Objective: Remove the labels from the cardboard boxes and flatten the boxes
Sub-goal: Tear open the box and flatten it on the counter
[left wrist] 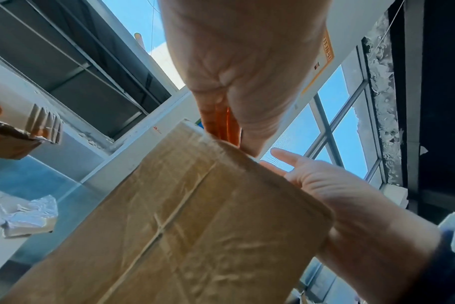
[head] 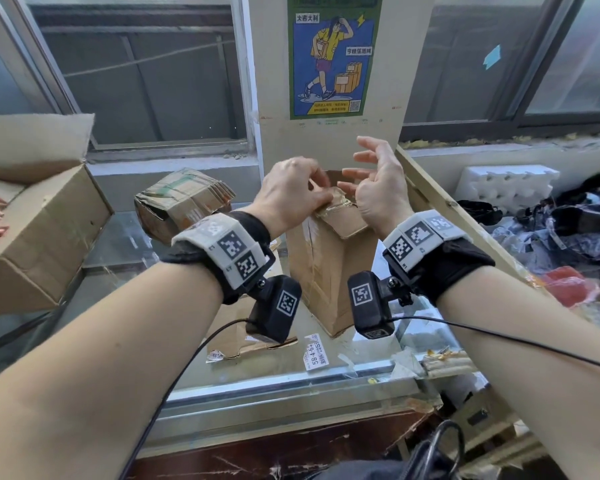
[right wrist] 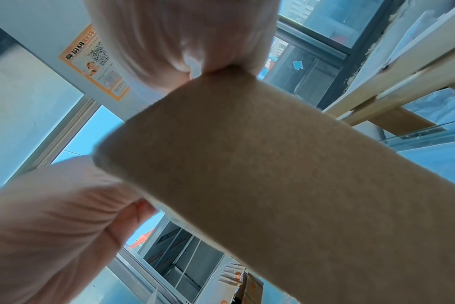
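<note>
Glass counter [head: 326,372]: carries the work; a peeled white label [head: 313,351] lies on it near the front edge, beside torn tape scraps and a flattened cardboard piece [head: 236,336].
Upright cardboard box [head: 329,268]: the task's thing, standing on end at the middle of the counter, directly before the person, its taped top at hand height. Clear tape [head: 333,202] is bunched and wrinkled across that top edge.
Stack of flattened boxes [head: 184,199]: behind and to the left, well apart from the work.
Left hand [head: 291,192]: fingers curled over the box's top corner, pinching the crumpled tape against the cardboard; the left wrist view shows fingertips meeting at the flap edge.
Right hand [head: 378,181]: fingers spread and relaxed, holding nothing; its heel is close to the top flap, contact not certain.
Step in hand (judgement): stripping the top tape so the flaps can open for flattening.
Method advised: hold the box body steady with the free hand, draw the tape low and along the seam, not upward, so it comes away whole.
Risk (judgement): the tall box may tip; the tape may shred.
</note>
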Motion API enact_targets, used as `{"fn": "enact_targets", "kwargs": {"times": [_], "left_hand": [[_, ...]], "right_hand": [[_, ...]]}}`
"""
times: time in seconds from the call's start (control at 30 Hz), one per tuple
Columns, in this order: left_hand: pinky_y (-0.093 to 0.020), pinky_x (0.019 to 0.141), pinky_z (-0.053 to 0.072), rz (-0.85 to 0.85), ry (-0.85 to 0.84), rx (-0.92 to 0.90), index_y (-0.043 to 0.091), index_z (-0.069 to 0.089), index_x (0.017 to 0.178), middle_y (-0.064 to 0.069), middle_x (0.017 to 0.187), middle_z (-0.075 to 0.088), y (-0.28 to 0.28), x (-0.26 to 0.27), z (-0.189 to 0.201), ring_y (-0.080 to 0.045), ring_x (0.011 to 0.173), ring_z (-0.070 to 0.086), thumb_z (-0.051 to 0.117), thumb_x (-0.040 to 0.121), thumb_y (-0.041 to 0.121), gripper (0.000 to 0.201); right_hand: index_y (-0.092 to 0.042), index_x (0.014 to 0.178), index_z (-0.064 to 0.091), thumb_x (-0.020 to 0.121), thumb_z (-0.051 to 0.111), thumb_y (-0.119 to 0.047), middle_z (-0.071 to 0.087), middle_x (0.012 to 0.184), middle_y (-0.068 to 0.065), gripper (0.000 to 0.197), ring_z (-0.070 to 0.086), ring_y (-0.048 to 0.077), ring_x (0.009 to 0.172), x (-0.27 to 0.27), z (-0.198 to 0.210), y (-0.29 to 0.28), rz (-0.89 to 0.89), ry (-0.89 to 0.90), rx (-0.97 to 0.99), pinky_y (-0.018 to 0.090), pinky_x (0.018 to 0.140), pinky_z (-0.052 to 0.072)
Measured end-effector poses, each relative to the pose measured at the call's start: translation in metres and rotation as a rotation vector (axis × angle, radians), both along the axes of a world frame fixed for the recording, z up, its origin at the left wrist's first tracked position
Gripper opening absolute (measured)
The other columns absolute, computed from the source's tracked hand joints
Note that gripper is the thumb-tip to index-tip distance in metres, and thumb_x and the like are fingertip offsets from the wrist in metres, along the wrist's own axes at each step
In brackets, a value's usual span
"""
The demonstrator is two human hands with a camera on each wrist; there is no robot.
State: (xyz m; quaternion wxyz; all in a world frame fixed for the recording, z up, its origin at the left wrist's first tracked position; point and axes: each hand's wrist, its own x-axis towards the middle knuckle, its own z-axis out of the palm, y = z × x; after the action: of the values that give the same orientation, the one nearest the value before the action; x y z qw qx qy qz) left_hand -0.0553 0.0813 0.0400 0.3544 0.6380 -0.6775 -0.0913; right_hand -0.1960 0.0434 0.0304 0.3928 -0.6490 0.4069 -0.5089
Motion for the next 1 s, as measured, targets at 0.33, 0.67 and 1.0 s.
{"fn": "enact_targets", "kwargs": {"times": [0.33, 0.67, 1.0], "left_hand": [[-0.033, 0.085, 0.055, 0.078, 0.053, 0.142, 0.028, 0.075, 0.085, 0.005, 0.091, 0.07, -0.001, -0.006, 0.005, -0.013, 0.09, 0.064, 0.073, 0.083, 0.033, 0.006], [-0.019, 0.055, 0.052, 0.107, 0.529, 0.212, 0.017, 0.074, 0.077, 0.002, 0.067, 0.068, 0.003, -0.009, 0.0, -0.006, 0.055, 0.06, 0.077, 0.082, 0.023, 0.008], [-0.025, 0.066, 0.055, 0.095, 0.65, 0.149, 0.016, 0.076, 0.079, -0.002, 0.076, 0.072, 0.007, 0.001, -0.009, -0.013, 0.07, 0.064, 0.078, 0.081, 0.022, 0.006]], "right_hand": [[-0.011, 0.136, 0.041, 0.082, 0.045, 0.023, 0.044, 0.127, 0.01, 0.064, 0.057, 0.017, 0.102, 0.011, 0.001, 0.007, 0.021, 0.027, 0.04, 0.032, 0.083, 0.057], [-0.007, 0.123, 0.053, 0.082, 0.049, 0.011, 0.063, 0.1, 0.01, 0.045, 0.062, 0.025, 0.096, 0.012, 0.001, 0.008, -0.051, 0.305, 0.048, 0.035, 0.084, 0.054], [-0.007, 0.112, 0.06, 0.083, 0.051, 0.007, 0.065, 0.094, 0.008, 0.032, 0.06, 0.019, 0.09, 0.021, 0.005, 0.013, -0.095, 0.395, -0.02, 0.023, 0.077, 0.046]]}}
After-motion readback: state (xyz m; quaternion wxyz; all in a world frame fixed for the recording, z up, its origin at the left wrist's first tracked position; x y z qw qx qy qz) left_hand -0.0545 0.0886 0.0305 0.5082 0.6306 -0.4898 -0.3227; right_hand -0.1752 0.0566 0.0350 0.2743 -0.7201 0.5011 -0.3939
